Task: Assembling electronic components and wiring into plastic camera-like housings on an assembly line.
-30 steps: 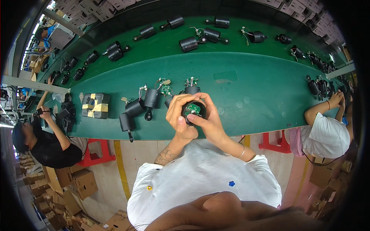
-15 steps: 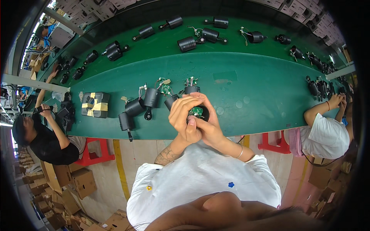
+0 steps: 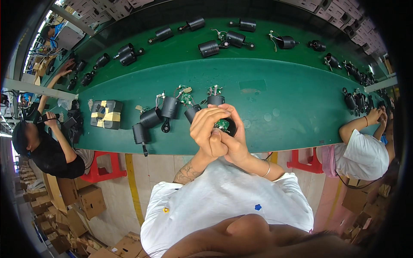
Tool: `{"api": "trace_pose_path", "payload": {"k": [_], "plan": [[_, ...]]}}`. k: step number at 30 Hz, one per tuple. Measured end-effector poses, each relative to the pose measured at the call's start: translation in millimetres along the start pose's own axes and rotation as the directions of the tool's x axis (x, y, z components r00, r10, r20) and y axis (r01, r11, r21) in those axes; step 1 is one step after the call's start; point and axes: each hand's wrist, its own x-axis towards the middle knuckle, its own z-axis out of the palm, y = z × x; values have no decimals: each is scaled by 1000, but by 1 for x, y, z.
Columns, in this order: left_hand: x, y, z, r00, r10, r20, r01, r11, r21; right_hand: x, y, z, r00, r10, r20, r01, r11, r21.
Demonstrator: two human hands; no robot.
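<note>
Green table [image 3: 279,86] runs past seated workers, cardboard boxes [image 3: 81,202] on the floor; both hands, left [image 3: 207,131] and right [image 3: 232,139], grip pressed around a housing [image 3: 223,125].

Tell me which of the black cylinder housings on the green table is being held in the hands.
The black housing with the green circuit board showing, clasped between the left hand and right hand. The other housings lie loose on the green table.

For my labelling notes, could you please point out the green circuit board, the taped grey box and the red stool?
green circuit board [image 3: 222,125], head view, exposed face.
taped grey box [image 3: 106,114], head view, top.
red stool [image 3: 104,171], head view, seat edge.
</note>
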Motion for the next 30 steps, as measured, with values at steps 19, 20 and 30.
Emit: {"api": "trace_pose_path", "payload": {"k": [19,20,30], "plan": [[1,-2,-2,1000,-30,6,31,995,-96,1,-5,-3,996,60,64,-62,997,36],[1,-1,-2,1000,-31,6,31,995,-95,1,-6,-4,995,48,82,-49,999,12],[4,2,-3,997,-21,75,27,996,-88,6,-14,-18,984,74,159,-55,991,-120]]}}
